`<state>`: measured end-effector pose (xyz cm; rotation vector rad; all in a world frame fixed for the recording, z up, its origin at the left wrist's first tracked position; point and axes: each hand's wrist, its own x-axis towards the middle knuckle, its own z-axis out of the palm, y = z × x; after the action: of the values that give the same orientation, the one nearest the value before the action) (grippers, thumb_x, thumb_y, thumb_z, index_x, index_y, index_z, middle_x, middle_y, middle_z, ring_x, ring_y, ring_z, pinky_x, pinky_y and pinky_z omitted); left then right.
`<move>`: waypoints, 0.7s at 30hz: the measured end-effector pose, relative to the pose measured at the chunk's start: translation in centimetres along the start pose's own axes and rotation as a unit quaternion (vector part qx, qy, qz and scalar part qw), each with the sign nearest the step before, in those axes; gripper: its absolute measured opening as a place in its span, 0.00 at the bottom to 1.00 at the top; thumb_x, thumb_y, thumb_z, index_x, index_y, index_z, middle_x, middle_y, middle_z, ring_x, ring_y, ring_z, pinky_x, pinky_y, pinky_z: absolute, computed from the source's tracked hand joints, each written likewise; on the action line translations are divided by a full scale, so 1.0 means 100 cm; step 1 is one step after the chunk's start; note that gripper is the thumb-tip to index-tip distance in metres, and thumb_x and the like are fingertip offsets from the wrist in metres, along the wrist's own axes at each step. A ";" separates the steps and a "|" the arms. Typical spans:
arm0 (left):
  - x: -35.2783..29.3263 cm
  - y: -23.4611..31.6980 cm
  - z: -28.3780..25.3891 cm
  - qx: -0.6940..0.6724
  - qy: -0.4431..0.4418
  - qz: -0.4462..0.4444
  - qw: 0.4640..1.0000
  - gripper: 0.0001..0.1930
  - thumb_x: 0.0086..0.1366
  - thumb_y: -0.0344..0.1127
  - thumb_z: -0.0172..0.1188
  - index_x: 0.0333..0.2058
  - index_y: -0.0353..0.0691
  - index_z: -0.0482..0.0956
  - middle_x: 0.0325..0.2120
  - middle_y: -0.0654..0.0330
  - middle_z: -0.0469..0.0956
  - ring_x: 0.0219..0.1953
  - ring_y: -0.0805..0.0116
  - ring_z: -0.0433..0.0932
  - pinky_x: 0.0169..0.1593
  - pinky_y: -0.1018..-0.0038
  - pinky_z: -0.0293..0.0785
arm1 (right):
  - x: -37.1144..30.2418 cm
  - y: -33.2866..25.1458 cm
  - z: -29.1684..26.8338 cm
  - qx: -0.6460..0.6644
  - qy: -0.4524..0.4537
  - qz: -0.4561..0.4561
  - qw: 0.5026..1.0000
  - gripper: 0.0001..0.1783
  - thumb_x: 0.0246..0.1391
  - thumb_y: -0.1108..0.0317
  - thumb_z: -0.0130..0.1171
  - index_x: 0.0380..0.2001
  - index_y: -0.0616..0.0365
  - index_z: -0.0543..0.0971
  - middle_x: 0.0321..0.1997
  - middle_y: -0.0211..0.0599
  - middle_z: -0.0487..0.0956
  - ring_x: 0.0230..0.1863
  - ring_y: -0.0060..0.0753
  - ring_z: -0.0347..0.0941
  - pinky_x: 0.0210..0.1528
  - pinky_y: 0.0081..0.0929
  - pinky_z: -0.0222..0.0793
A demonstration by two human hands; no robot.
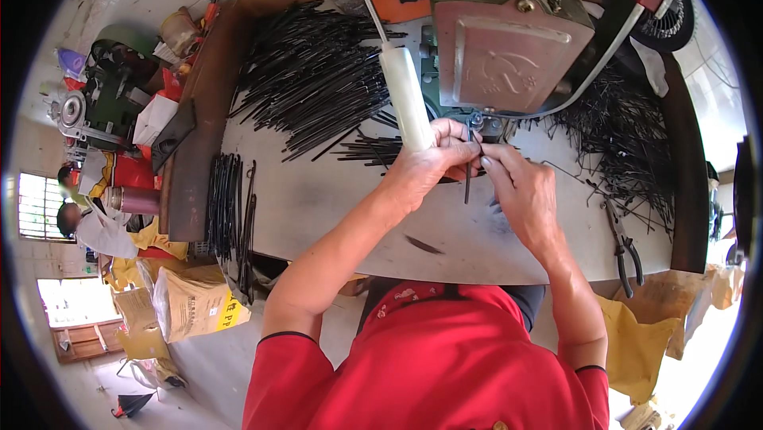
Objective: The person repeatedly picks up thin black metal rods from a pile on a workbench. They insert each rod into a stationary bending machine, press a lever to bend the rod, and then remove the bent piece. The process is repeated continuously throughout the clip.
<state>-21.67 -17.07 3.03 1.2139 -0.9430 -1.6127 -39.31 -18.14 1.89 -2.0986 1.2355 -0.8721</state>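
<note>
Presently, one black rod (pixel 467 190) is located at the fingertips of both hands, just below the front of a green and red machine (pixel 517 56), its near end pointing toward the person. Left hand (pixel 429 164): grip pinched on the rod. Right hand (pixel 524 187): thumb and forefinger closed at the rod from the other side. A white tube (pixel 407 100) on a cable ends at the left hand; contact cannot be determined. On the table (pixel 358 235), a large pile of black rods (pixel 310 80) lies left, bent black wires (pixel 616 128) right, with pliers (pixel 622 247) near the right edge.
</note>
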 end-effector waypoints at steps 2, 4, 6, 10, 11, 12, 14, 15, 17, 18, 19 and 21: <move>-0.005 -0.005 -0.001 -0.079 0.008 0.012 0.997 0.08 0.62 0.31 0.58 0.39 0.36 0.73 0.31 0.59 0.77 0.33 0.71 0.79 0.37 0.79 0.75 | -0.007 -0.006 -0.003 0.177 -0.024 0.094 0.980 0.09 0.55 0.68 0.58 0.39 0.58 0.78 0.30 0.37 0.81 0.29 0.35 0.78 0.29 0.29 0.71; -0.009 -0.013 0.002 -0.184 0.038 0.025 0.982 0.07 0.63 0.30 0.58 0.38 0.36 0.73 0.32 0.58 0.77 0.34 0.71 0.79 0.39 0.78 0.76 | -0.015 -0.012 -0.002 0.434 -0.008 0.202 0.878 0.10 0.55 0.69 0.58 0.39 0.61 0.78 0.32 0.33 0.81 0.31 0.27 0.77 0.31 0.26 0.71; -0.017 -0.021 0.011 -0.182 0.049 0.050 0.981 0.09 0.62 0.30 0.59 0.40 0.34 0.74 0.34 0.57 0.77 0.36 0.72 0.78 0.41 0.76 0.76 | -0.028 -0.012 0.013 0.655 0.061 0.242 0.713 0.09 0.55 0.72 0.59 0.40 0.62 0.78 0.34 0.30 0.78 0.35 0.21 0.74 0.36 0.19 0.71; -0.030 -0.034 0.016 0.035 0.086 0.121 0.988 0.08 0.59 0.29 0.61 0.38 0.36 0.78 0.33 0.60 0.78 0.36 0.75 0.76 0.40 0.77 0.74 | -0.041 0.000 0.024 0.715 0.103 0.295 0.625 0.07 0.55 0.74 0.59 0.38 0.60 0.78 0.34 0.32 0.79 0.34 0.23 0.75 0.39 0.18 0.71; -0.030 -0.025 0.003 0.186 0.132 0.159 0.961 0.07 0.58 0.28 0.61 0.36 0.37 0.79 0.32 0.60 0.78 0.35 0.72 0.77 0.40 0.76 0.73 | -0.039 -0.003 0.015 0.658 0.112 0.296 0.683 0.07 0.55 0.74 0.59 0.38 0.61 0.78 0.34 0.31 0.79 0.33 0.23 0.76 0.39 0.18 0.71; -0.030 -0.015 -0.012 0.331 0.174 0.195 0.907 0.07 0.56 0.26 0.61 0.35 0.38 0.79 0.31 0.60 0.78 0.34 0.69 0.77 0.40 0.75 0.73 | -0.038 -0.005 0.006 0.596 0.119 0.295 0.737 0.06 0.55 0.74 0.59 0.37 0.62 0.78 0.34 0.30 0.79 0.33 0.24 0.76 0.39 0.19 0.71; -0.013 -0.017 -0.066 0.567 0.289 0.342 0.691 0.08 0.51 0.30 0.64 0.33 0.42 0.80 0.30 0.60 0.77 0.34 0.64 0.76 0.37 0.67 0.73 | -0.042 -0.011 -0.012 0.366 0.094 0.194 0.905 0.10 0.52 0.76 0.61 0.39 0.63 0.78 0.32 0.34 0.79 0.31 0.24 0.76 0.33 0.21 0.71; -0.009 -0.013 -0.081 0.613 0.307 0.309 0.659 0.08 0.51 0.31 0.64 0.32 0.41 0.80 0.29 0.59 0.76 0.34 0.61 0.75 0.36 0.66 0.73 | -0.041 -0.018 -0.022 0.239 0.063 0.136 0.959 0.12 0.50 0.77 0.61 0.41 0.62 0.78 0.31 0.35 0.78 0.31 0.24 0.76 0.32 0.20 0.71; -0.004 -0.006 -0.097 0.666 0.323 0.269 0.616 0.06 0.52 0.31 0.64 0.30 0.41 0.79 0.28 0.59 0.76 0.34 0.58 0.74 0.35 0.64 0.73 | -0.045 -0.024 -0.029 -0.009 0.017 -0.048 0.999 0.28 0.45 0.82 0.58 0.53 0.57 0.74 0.26 0.36 0.74 0.24 0.26 0.73 0.25 0.25 0.70; -0.001 -0.006 -0.102 0.676 0.324 0.259 0.608 0.05 0.52 0.30 0.63 0.30 0.40 0.79 0.28 0.59 0.75 0.33 0.58 0.74 0.35 0.64 0.73 | -0.050 -0.030 -0.032 -0.077 -0.034 -0.071 0.994 0.31 0.44 0.81 0.57 0.55 0.55 0.71 0.25 0.35 0.72 0.23 0.28 0.72 0.24 0.27 0.70; 0.000 -0.007 -0.104 0.687 0.325 0.249 0.600 0.04 0.53 0.30 0.62 0.29 0.40 0.79 0.28 0.59 0.75 0.33 0.58 0.74 0.35 0.64 0.73 | -0.055 -0.041 -0.035 -0.145 -0.086 -0.094 0.981 0.34 0.44 0.80 0.57 0.58 0.53 0.69 0.24 0.35 0.70 0.22 0.31 0.71 0.23 0.28 0.70; 0.002 -0.010 -0.102 0.703 0.315 0.263 0.581 0.03 0.54 0.30 0.61 0.29 0.40 0.78 0.27 0.59 0.74 0.33 0.58 0.74 0.35 0.63 0.74 | -0.059 -0.049 -0.035 -0.207 -0.147 -0.151 0.955 0.39 0.42 0.79 0.56 0.63 0.52 0.64 0.22 0.34 0.66 0.20 0.33 0.69 0.22 0.30 0.70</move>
<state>-12.03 -17.61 -0.34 1.9511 -1.8611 0.4461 -41.48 -11.21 6.21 -2.6888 1.0161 -0.4130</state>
